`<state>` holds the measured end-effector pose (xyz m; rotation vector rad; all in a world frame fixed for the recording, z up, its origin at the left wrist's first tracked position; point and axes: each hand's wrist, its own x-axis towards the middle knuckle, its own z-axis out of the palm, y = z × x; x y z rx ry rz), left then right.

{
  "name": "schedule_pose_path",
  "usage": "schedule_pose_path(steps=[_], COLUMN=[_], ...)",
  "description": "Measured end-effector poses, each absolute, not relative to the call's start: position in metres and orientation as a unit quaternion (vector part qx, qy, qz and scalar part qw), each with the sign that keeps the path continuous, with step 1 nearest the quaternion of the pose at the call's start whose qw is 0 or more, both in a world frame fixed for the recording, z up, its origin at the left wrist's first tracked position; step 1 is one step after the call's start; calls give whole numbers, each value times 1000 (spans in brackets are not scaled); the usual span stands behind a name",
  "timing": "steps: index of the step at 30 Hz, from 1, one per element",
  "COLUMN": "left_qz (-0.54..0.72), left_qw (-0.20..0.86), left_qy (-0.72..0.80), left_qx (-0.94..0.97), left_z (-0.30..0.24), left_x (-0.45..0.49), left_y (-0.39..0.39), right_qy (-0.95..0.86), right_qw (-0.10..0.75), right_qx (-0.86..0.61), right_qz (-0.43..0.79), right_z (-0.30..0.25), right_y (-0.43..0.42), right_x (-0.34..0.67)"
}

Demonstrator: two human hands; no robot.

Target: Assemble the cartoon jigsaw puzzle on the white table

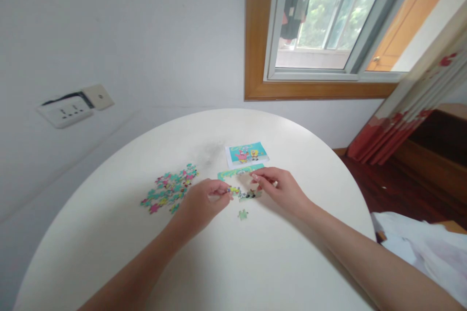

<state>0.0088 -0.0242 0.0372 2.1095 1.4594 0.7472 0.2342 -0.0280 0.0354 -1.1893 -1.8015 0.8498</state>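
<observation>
A partly joined jigsaw (239,174) with a teal top edge lies near the middle of the round white table (255,262). My left hand (204,201) is closed in a pinch on a small puzzle piece at the jigsaw's left side. My right hand (280,187) rests on the jigsaw's right side with its fingertips pressed down on the pieces. One loose green piece (242,214) lies just below the hands. A heap of several loose pieces (170,189) in teal, pink and yellow sits to the left of my left hand.
A small reference picture (247,153) lies beyond the jigsaw. A wall socket (67,111) sits at the left. A wooden-framed window (321,34) is behind the table, a patterned curtain (412,107) at the right, white cloth (423,248) lower right.
</observation>
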Motion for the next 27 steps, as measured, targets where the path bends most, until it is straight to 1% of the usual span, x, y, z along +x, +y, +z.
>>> schedule_pose_path(steps=[2, 4, 7, 12, 27], left_qz=[306, 323, 316, 305, 266], left_qw=[151, 86, 35, 10, -3], left_qy=[505, 483, 482, 480, 500], left_qx=[793, 809, 816, 823, 824], left_z=[32, 27, 22, 20, 20], left_x=[7, 6, 6, 9, 15], left_y=[-23, -22, -21, -23, -27], right_qy=[-788, -843, -876, -885, -878], right_qw=[357, 311, 252, 210, 205], right_qx=[-448, -413, -400, -408, -428], right_qz=[228, 148, 95, 82, 64], right_z=[34, 33, 31, 28, 26], right_y=[-24, -22, -24, -29, -28], right_x=[241, 245, 244, 234, 231])
